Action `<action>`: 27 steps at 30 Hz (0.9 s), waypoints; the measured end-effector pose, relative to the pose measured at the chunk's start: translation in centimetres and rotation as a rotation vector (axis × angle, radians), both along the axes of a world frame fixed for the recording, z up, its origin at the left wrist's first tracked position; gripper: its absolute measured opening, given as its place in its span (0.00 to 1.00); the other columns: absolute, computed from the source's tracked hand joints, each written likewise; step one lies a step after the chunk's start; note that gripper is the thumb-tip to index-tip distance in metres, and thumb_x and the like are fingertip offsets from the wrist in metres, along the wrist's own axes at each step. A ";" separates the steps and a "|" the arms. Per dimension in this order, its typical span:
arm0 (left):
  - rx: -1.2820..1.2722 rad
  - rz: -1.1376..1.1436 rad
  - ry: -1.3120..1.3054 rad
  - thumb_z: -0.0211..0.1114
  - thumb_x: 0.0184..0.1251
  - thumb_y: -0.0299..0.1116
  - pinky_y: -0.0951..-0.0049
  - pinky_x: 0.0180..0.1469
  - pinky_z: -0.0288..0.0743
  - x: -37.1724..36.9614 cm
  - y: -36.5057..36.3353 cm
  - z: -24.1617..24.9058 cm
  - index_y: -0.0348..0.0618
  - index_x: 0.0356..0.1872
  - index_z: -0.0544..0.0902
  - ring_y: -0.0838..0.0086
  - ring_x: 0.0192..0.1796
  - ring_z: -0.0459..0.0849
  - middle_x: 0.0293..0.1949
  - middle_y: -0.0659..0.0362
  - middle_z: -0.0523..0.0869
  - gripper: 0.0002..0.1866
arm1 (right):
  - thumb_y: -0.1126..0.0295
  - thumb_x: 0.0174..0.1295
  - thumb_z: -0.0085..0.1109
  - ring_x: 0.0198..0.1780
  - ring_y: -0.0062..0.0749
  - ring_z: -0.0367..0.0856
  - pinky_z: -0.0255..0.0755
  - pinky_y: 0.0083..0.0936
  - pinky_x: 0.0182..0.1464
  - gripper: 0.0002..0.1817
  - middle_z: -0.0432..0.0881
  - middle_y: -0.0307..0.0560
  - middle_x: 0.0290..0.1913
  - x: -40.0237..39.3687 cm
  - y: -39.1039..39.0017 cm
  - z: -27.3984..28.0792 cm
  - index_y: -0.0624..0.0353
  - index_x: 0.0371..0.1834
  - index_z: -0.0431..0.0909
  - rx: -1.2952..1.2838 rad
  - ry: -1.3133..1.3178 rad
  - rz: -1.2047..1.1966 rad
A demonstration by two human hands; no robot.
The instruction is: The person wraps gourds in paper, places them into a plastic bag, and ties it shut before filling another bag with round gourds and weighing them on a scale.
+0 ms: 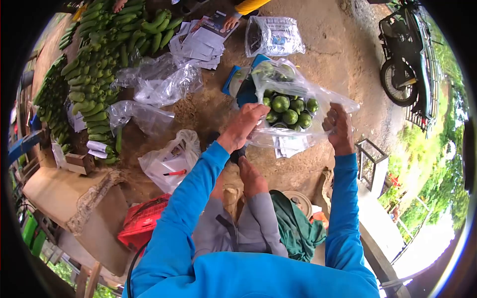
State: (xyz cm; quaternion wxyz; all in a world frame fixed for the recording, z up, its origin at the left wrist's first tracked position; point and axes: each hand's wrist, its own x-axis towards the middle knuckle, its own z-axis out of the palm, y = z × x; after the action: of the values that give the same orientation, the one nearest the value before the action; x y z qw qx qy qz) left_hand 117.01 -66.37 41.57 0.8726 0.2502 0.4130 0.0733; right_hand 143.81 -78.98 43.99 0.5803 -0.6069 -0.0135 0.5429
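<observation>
A clear plastic bag (318,92) is stretched between my two hands in front of me. My left hand (247,124) is closed on its left edge, and my right hand (339,126) grips the opposite edge in a fist. Through the bag's opening, several round green fruits (290,117) show, clustered between the hands. Just behind the bag stands a blue scale-like object (247,89), partly covered by the plastic. White printed paper (290,145) lies below the bag's near edge.
Green bananas (92,79) cover the ground at left. Loose plastic bags (161,82), papers (203,42) and a wrapped bundle (276,37) lie ahead. Another person's hand (231,22) touches the papers. A red crate (144,221) sits near my left side; a motorcycle (407,64) stands at right.
</observation>
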 end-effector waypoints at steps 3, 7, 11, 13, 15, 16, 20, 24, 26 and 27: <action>-0.018 0.055 0.032 0.62 0.65 0.40 0.78 0.36 0.68 -1.5 -1.6 2.1 0.41 0.38 0.82 0.81 0.32 0.74 0.30 0.65 0.76 0.12 | 0.61 0.68 0.57 0.14 0.15 0.50 0.44 0.20 0.17 0.14 0.54 0.25 0.16 -1.1 -2.0 2.1 0.44 0.24 0.68 0.014 0.113 -0.020; 0.349 0.131 -0.118 0.61 0.66 0.31 0.76 0.49 0.71 -6.8 -5.2 3.4 0.36 0.51 0.79 0.75 0.47 0.76 0.46 0.58 0.76 0.15 | 0.60 0.69 0.57 0.14 0.13 0.53 0.46 0.18 0.16 0.10 0.57 0.25 0.17 -5.4 -5.4 3.3 0.49 0.31 0.72 0.058 0.300 0.006; 0.255 0.121 0.112 0.61 0.64 0.30 0.76 0.46 0.70 -11.2 -9.4 3.0 0.38 0.48 0.78 0.76 0.43 0.75 0.41 0.59 0.75 0.13 | 0.58 0.67 0.57 0.19 0.11 0.59 0.52 0.16 0.19 0.15 0.65 0.25 0.23 -10.6 -9.5 1.0 0.55 0.50 0.78 -0.083 0.186 0.142; 0.131 0.252 0.179 0.61 0.65 0.32 0.78 0.34 0.68 -11.7 -11.7 3.4 0.42 0.37 0.78 0.80 0.33 0.75 0.30 0.64 0.74 0.05 | 0.59 0.66 0.58 0.30 0.16 0.68 0.62 0.19 0.30 0.18 0.75 0.31 0.33 -13.0 -9.9 0.5 0.59 0.51 0.79 -0.245 0.050 0.356; -0.085 0.422 0.284 0.59 0.66 0.33 0.79 0.18 0.53 -11.6 -13.6 3.1 0.53 0.22 0.70 0.87 0.16 0.61 0.17 0.72 0.64 0.12 | 0.60 0.64 0.60 0.38 0.18 0.72 0.67 0.22 0.37 0.18 0.79 0.33 0.40 -15.4 -11.9 -2.1 0.61 0.51 0.79 -0.209 0.071 0.448; -0.083 0.392 0.292 0.59 0.66 0.33 0.79 0.18 0.53 -11.8 -14.8 2.7 0.53 0.22 0.70 0.87 0.16 0.61 0.17 0.72 0.64 0.12 | 0.63 0.62 0.61 0.35 0.19 0.73 0.68 0.25 0.35 0.15 0.80 0.36 0.36 -18.0 -13.0 -3.5 0.60 0.46 0.81 -0.166 0.093 0.397; -0.217 0.723 0.436 0.56 0.67 0.34 0.78 0.19 0.55 -17.7 -20.5 1.5 0.51 0.25 0.70 0.83 0.16 0.62 0.16 0.71 0.63 0.10 | 0.66 0.59 0.61 0.27 0.20 0.71 0.68 0.26 0.30 0.10 0.77 0.43 0.23 -21.0 -14.2 -3.2 0.63 0.33 0.81 -0.015 -0.119 0.543; -0.277 0.647 0.309 0.56 0.65 0.35 0.78 0.19 0.57 -18.0 -22.6 3.3 0.52 0.24 0.69 0.82 0.15 0.62 0.13 0.72 0.60 0.09 | 0.54 0.68 0.45 0.39 0.29 0.76 0.68 0.33 0.47 0.22 0.79 0.48 0.39 -21.0 -16.1 -3.6 0.66 0.42 0.76 -0.076 0.077 0.790; -0.273 0.707 0.384 0.57 0.64 0.36 0.78 0.19 0.57 -17.6 -22.9 4.4 0.53 0.23 0.69 0.83 0.15 0.62 0.14 0.72 0.61 0.10 | 0.46 0.73 0.35 0.44 0.33 0.79 0.69 0.37 0.54 0.32 0.82 0.49 0.44 -19.5 -14.5 -1.8 0.69 0.46 0.75 -0.017 -0.245 1.299; -0.313 0.735 0.422 0.57 0.64 0.36 0.78 0.19 0.56 -17.9 -22.9 3.9 0.53 0.23 0.68 0.83 0.15 0.61 0.14 0.72 0.61 0.11 | 0.45 0.73 0.37 0.41 0.33 0.79 0.68 0.36 0.53 0.31 0.82 0.48 0.39 -20.3 -15.7 -3.5 0.67 0.41 0.77 0.022 -0.214 1.187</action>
State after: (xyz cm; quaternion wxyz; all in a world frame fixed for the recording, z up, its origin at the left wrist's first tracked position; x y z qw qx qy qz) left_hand 99.13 -89.32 45.47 0.7126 -0.0388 0.6496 0.2623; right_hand 123.46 -94.71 40.48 0.1800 -0.5410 -0.4139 0.7097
